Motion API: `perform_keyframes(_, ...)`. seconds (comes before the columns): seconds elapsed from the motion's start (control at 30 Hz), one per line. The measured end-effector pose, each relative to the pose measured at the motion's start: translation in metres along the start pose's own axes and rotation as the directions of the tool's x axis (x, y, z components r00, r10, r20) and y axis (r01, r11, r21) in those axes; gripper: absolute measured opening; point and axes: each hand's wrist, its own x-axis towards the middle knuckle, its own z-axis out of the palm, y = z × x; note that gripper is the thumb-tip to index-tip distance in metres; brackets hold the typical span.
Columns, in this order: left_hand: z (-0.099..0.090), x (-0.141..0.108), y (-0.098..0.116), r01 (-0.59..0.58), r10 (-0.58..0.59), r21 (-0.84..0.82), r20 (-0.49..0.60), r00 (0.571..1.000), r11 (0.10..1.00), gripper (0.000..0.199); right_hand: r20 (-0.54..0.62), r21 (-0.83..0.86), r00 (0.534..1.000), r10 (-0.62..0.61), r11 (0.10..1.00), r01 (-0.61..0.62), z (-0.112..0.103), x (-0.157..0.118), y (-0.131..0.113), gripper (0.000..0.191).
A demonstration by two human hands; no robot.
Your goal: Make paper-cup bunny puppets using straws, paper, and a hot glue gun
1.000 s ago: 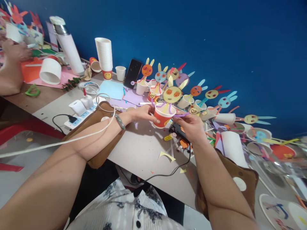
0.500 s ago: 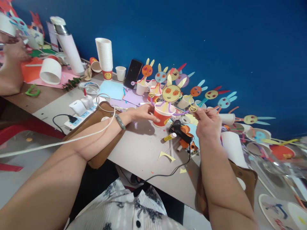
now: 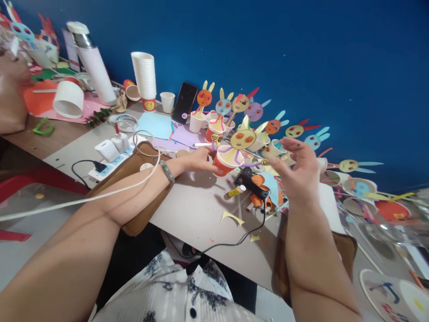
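My left hand (image 3: 200,160) grips a red paper cup (image 3: 224,166) from its left side, just above the table. Out of the cup rises a yellow rabbit face (image 3: 243,139) with pale ears, tilted to the right. Its purple arms spread to both sides, and the right one ends in a small yellow disc with a heart (image 3: 265,162). My right hand (image 3: 295,167) is open beside that disc, thumb and fingers apart, with nothing held between them.
Several rabbit cups stand along the blue wall. A black glue gun (image 3: 252,183) and yellow glue stick (image 3: 236,191) lie near the cup. Stacked cups (image 3: 145,78), a phone (image 3: 185,103), a thermos (image 3: 95,67) and a power strip (image 3: 115,161) are leftward. A person's arm shows far left.
My right hand has let go of the heart disc and opened, moving slightly right. The cup and rabbit face now tilt more to the right. My left hand has kept its hold.
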Motion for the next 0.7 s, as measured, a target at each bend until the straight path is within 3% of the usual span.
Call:
perform_keyframes(0.1, 0.005, 0.000, -0.005, -0.060, 0.062, 0.039, -0.046, 0.997, 0.997, 0.062, 0.062, -0.112, 0.991, -0.120, 0.986, 0.126, 0.003, -0.014, -0.021, 0.090)
perform_keyframes(0.23, 0.013, 0.000, -0.008, -0.168, 0.166, -0.017, -0.076, 0.983, 0.986, 0.064, 0.112, -0.191, 0.980, -0.165, 0.964, 0.184, 0.012, -0.022, -0.030, 0.102)
perform_keyframes(0.43, 0.017, 0.000, -0.008, -0.279, 0.280, 0.023, -0.088, 0.956, 0.960, 0.058, 0.131, -0.210, 0.978, -0.163, 0.959, 0.188, 0.020, -0.024, -0.031, 0.094)
perform_keyframes(0.7, 0.018, -0.002, -0.008, -0.268, 0.270, 0.052, -0.026, 0.963, 0.962, 0.057, 0.125, -0.213, 0.980, -0.153, 0.961, 0.177, 0.024, -0.027, -0.031, 0.067)
